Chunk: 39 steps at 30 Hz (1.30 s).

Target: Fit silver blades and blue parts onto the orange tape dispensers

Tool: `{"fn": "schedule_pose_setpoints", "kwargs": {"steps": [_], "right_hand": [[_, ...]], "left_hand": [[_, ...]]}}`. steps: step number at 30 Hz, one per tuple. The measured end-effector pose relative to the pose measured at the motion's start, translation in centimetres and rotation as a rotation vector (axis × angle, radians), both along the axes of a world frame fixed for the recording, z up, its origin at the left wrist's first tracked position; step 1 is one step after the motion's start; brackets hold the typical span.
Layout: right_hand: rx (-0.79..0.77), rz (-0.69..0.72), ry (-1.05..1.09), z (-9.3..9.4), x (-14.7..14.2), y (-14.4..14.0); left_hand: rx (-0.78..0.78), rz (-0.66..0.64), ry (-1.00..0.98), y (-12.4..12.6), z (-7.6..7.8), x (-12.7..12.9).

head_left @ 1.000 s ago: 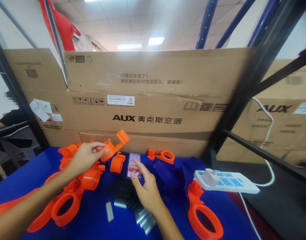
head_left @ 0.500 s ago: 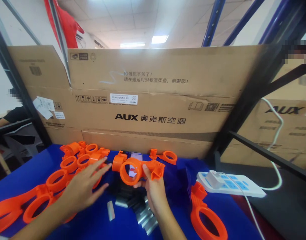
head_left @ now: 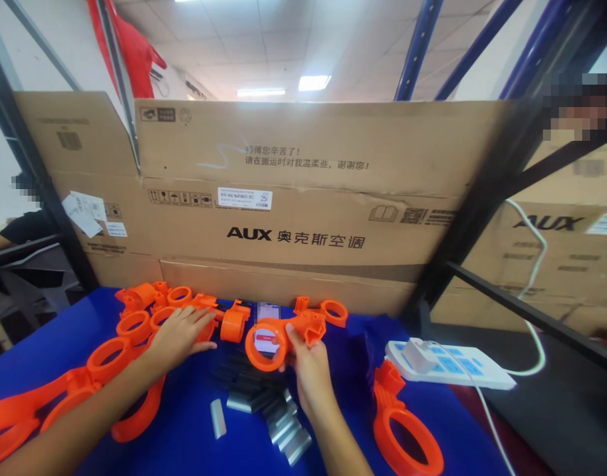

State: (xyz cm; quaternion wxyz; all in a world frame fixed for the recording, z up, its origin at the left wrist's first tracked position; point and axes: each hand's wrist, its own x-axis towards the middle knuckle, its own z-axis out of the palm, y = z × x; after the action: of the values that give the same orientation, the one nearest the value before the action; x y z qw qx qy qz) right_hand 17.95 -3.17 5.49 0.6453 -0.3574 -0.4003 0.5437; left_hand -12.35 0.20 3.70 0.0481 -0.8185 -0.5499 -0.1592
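Note:
My right hand (head_left: 308, 370) is closed on an orange plastic ring bracket (head_left: 254, 354), its round ring facing me and its angular clip end pointing right. My left hand (head_left: 180, 338), fingers stretched and slightly apart, rests over or just above the pile of orange ring parts (head_left: 133, 324); whether it touches them I cannot tell. Another orange ring part (head_left: 232, 326) lies between the hands, further back. Below the hands sits a heap of dark and silvery metal strips (head_left: 282, 423). One short silvery strip (head_left: 217, 418) lies apart to the left.
A phone (head_left: 266, 314) with a lit screen lies behind the held bracket. Further orange brackets lie at the back (head_left: 334, 313) and front right (head_left: 407, 439). A white power strip (head_left: 452, 363) with a plug and cable is on the right. A cardboard panel (head_left: 303, 271) walls off the back.
My left hand has moved back and slightly left over the orange pile, its fingers closer together. My right hand still holds the bracket, now turned slightly. The view has shifted a little.

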Motion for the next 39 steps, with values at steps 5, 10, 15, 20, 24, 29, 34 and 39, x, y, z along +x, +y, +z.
{"fn": "schedule_pose_setpoints", "kwargs": {"steps": [5,10,15,20,24,29,34,39], "right_hand": [[-0.044,0.016,-0.131,-0.4,0.9,0.6],[-0.109,0.223,-0.17,-0.8,0.1,-0.2],[-0.13,0.376,-0.139,-0.4,-0.5,-0.9],[-0.059,0.359,-0.221,0.2,-0.1,-0.8],[-0.024,0.108,-0.359,-0.2,-0.3,-0.3],[0.09,-0.199,-0.583,-1.5,-0.2,0.2],[0.27,-0.209,-0.838,-1.0,1.7,0.7],[0.461,0.049,-1.17,0.9,3.5,0.9]], "left_hand": [[-0.021,-0.101,-0.103,-0.8,1.4,0.4],[-0.229,-0.125,-0.729,-3.8,2.4,5.9],[-0.716,-0.386,-1.337,-4.4,1.7,13.8],[-0.842,-0.357,-1.716,-3.3,0.3,15.7],[-0.824,-0.248,-1.927,-3.7,0.2,15.7],[-0.908,-0.199,-2.038,-4.8,1.2,16.1],[-0.777,-0.037,-2.183,-3.6,1.3,14.2],[-0.686,-0.078,-2.467,-1.8,1.3,11.4]]}}
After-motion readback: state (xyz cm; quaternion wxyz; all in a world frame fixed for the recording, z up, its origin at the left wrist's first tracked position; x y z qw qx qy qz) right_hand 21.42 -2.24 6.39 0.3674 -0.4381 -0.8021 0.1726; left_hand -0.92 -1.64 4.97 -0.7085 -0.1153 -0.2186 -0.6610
